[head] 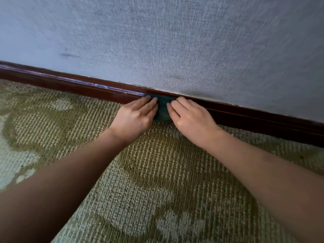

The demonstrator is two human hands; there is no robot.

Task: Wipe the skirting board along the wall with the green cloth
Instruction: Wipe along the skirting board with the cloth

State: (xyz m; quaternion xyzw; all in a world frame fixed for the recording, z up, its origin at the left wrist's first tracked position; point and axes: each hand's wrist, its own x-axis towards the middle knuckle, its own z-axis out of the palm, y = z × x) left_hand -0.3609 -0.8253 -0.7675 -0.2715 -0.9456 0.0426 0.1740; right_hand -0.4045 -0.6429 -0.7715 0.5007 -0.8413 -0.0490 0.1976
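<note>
Head view, looking down at the foot of the wall. We note the green cloth bunched against the front face of the skirting board, its top edge reaching the board's upper lip and its bottom edge touching the carpet. It sits roughly mid-frame, between the two hands, and only a narrow strip of it shows.

We record the left hand on the cloth's left side, palm down, fingers stretched out nearly straight with the tips laid on the cloth and the board. The right hand mirrors it on the cloth's right side, fingers extended with a slight bend, tips pressing the cloth's edge. Neither hand is clenched; both press with flat fingers rather than gripping. Both thumbs are hidden, so we cannot tell whether they tuck under the cloth. Both forearms are bare and reach in from the bottom corners.

The board is dark reddish-brown and glossy, running from upper left down to the right, with pale scuffs along its top edge left of the hands. Above it we see a grey-blue woven-textured wall, with a dark smudge at the left. The carpet is looped, olive and pale green, in a curved pattern.
</note>
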